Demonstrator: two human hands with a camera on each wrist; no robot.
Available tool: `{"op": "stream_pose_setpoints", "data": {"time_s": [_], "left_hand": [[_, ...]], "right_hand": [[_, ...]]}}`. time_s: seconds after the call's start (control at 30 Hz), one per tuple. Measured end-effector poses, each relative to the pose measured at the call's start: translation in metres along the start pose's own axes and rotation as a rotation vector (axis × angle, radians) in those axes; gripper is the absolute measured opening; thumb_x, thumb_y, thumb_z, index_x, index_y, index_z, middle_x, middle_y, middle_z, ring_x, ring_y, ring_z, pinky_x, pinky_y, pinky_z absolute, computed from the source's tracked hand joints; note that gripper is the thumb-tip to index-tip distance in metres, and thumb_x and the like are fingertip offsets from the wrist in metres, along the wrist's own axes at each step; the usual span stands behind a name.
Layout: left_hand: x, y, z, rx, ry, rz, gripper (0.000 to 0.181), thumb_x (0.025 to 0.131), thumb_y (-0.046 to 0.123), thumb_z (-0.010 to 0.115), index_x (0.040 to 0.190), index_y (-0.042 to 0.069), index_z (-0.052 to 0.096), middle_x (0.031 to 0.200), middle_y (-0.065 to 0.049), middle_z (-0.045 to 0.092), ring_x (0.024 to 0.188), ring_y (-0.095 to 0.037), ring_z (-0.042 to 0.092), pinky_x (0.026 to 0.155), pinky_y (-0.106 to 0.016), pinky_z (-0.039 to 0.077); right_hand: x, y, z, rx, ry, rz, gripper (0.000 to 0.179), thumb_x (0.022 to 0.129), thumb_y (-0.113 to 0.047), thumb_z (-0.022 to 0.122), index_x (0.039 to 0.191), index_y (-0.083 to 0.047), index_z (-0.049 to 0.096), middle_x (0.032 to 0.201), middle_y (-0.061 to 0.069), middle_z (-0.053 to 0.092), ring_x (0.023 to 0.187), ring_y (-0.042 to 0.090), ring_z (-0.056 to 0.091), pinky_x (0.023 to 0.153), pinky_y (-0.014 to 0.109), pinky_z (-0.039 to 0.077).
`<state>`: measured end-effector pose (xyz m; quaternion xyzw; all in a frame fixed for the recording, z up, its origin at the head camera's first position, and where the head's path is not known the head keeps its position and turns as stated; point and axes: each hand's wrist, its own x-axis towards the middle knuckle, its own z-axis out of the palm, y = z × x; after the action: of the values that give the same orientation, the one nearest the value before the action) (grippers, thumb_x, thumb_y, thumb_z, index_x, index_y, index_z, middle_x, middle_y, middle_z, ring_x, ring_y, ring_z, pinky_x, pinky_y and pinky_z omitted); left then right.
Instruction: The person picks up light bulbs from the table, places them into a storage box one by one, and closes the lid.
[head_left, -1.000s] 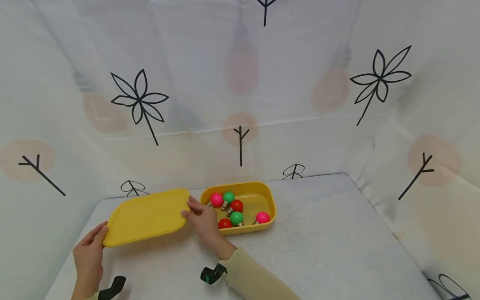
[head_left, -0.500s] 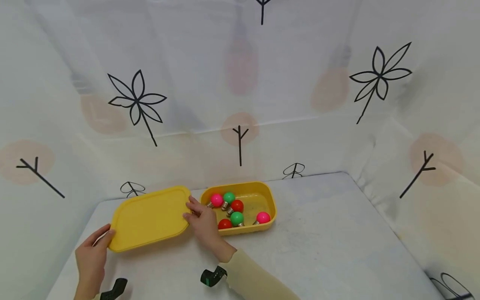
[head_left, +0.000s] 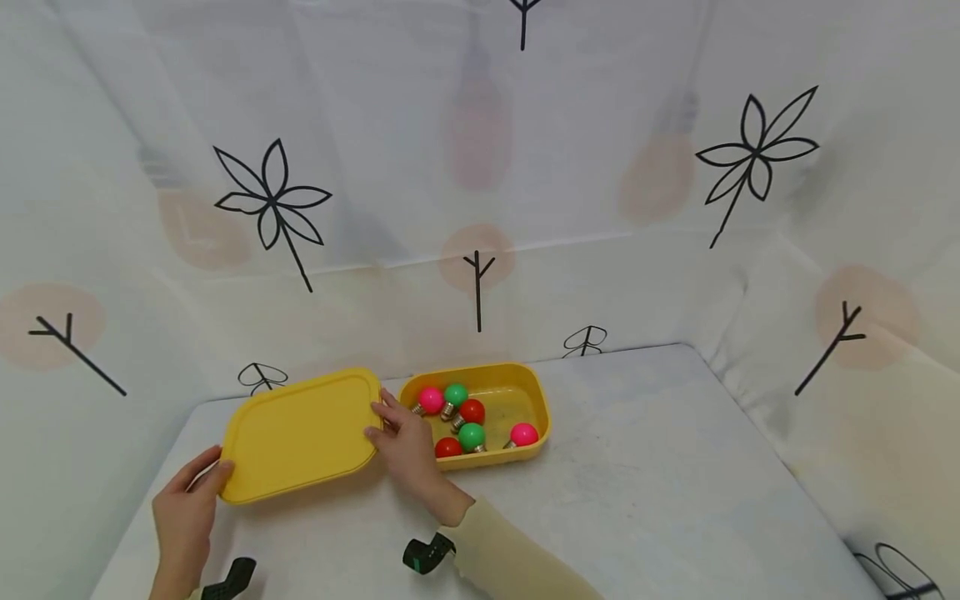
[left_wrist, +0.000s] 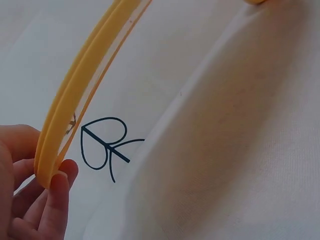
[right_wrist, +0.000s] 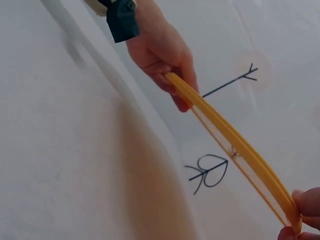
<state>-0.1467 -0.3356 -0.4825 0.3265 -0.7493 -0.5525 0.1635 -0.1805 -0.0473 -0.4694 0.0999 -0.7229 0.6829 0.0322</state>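
Observation:
Both hands hold a flat yellow lid (head_left: pixel 303 437) with rounded corners, tilted above the table with its broad face toward the head camera. My left hand (head_left: pixel 183 508) pinches its left end; the left wrist view shows the thumb and fingers of that hand (left_wrist: pixel 42 200) at the rim. At the other end, my right hand (head_left: pixel 408 442) grips the edge between thumb and fingers. Just beyond it stands a yellow plastic box (head_left: pixel 536 392), partly hidden by that hand. Inside lie several small coloured bulbs with metal screw bases, among them a green bulb (head_left: pixel 472 437) and a pink bulb (head_left: pixel 523 434).
A white cloth-like surface covers the table (head_left: pixel 637 475). Behind and at both sides hang pale curtains (head_left: pixel 585 283) with black plant drawings, meeting the table at its back edge. The lid casts a shadow on the tabletop.
The lid has shifted slightly right and tipped a little more toward the head camera, its left end moving with my left hand. My right hand keeps nearly the same place; the box stays put.

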Motion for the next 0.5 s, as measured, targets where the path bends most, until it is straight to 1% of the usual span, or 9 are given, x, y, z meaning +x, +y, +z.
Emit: {"op": "stream_pose_setpoints", "data": {"time_s": [0.03,0.07,0.23,0.4,0.5], "left_hand": [[0.0001,-0.0001,0.0004,0.001,-0.005,-0.005,0.051,0.099,0.028,0.062,0.146,0.011,0.052,0.146,-0.011,0.049,0.114,-0.01,0.056,0.088,-0.011,0.043],[0.0,-0.0003,0.0006,0.021,-0.009,0.0,0.052,0.099,0.028,0.061,0.147,0.011,0.05,0.147,-0.013,0.048,0.116,-0.012,0.056,0.089,-0.012,0.043],[0.0001,-0.0017,0.0027,0.051,-0.013,0.002,0.052,0.099,0.026,0.06,0.147,0.009,0.05,0.148,-0.016,0.047,0.125,-0.022,0.053,0.09,-0.014,0.043],[-0.0011,-0.0012,0.0039,0.062,-0.019,-0.002,0.052,0.099,0.025,0.061,0.147,0.009,0.05,0.149,-0.016,0.046,0.128,-0.026,0.051,0.092,-0.017,0.042],[-0.0029,-0.0003,0.0046,0.072,-0.028,0.002,0.052,0.099,0.026,0.062,0.146,0.008,0.05,0.148,-0.017,0.047,0.128,-0.026,0.052,0.09,-0.015,0.043]], "right_hand": [[-0.0002,-0.0008,-0.0009,-0.006,-0.004,-0.002,0.04,0.09,-0.002,0.071,0.13,-0.002,0.065,0.146,0.001,0.051,0.133,0.015,0.048,0.094,0.024,0.046],[-0.0004,-0.0018,-0.0019,-0.008,-0.008,-0.001,0.04,0.09,-0.002,0.071,0.129,-0.002,0.065,0.146,0.0,0.051,0.133,0.015,0.048,0.094,0.024,0.046],[-0.0015,-0.0027,-0.0066,-0.05,-0.02,-0.038,0.038,0.089,0.001,0.071,0.127,-0.001,0.066,0.145,0.002,0.053,0.133,0.016,0.048,0.095,0.026,0.046],[-0.0012,-0.0013,-0.009,-0.111,-0.007,-0.09,0.036,0.089,0.001,0.07,0.125,0.0,0.068,0.143,0.005,0.054,0.133,0.018,0.049,0.098,0.028,0.045],[-0.0014,-0.0008,-0.0101,-0.111,-0.007,-0.079,0.037,0.089,0.001,0.069,0.126,-0.001,0.067,0.144,0.004,0.053,0.134,0.019,0.048,0.1,0.028,0.043]]}}
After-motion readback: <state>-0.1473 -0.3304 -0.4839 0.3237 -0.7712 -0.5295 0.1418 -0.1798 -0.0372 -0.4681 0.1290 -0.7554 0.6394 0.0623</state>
